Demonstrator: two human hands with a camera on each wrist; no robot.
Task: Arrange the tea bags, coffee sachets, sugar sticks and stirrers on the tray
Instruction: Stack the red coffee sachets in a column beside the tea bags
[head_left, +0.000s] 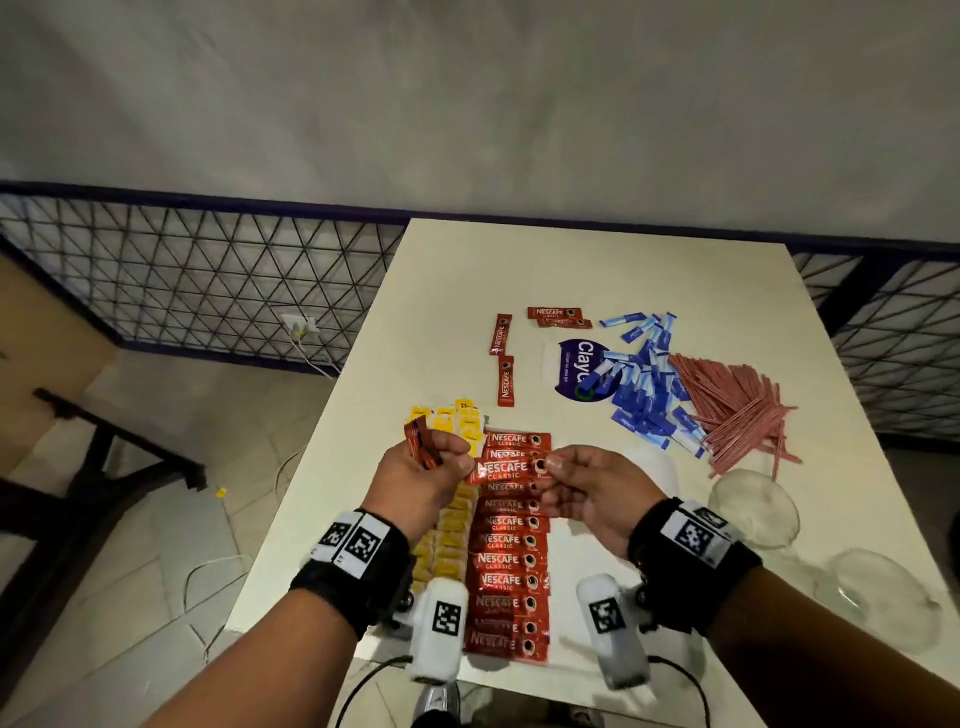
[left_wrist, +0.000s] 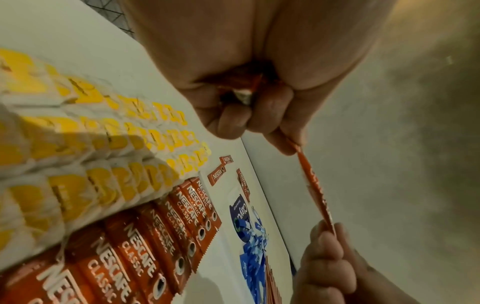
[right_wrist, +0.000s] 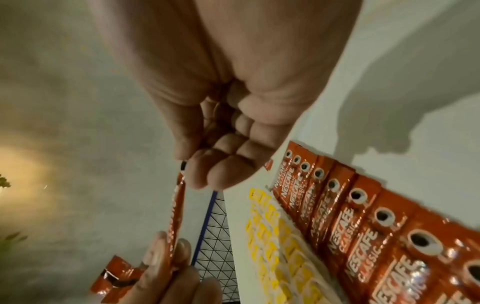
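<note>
A coffee sachet (head_left: 508, 469) is held by its two ends above the row of sachets (head_left: 509, 566), pinched by the left hand (head_left: 421, 483), which also clutches spare sachets (head_left: 422, 446), and by the right hand (head_left: 587, 493). Light, thin and crinkly, it is judged best gripped at its sealed ends.

A red Nescafé sachet (head_left: 506, 470) is held level above the overlapping red sachet row (head_left: 509, 561).
</note>
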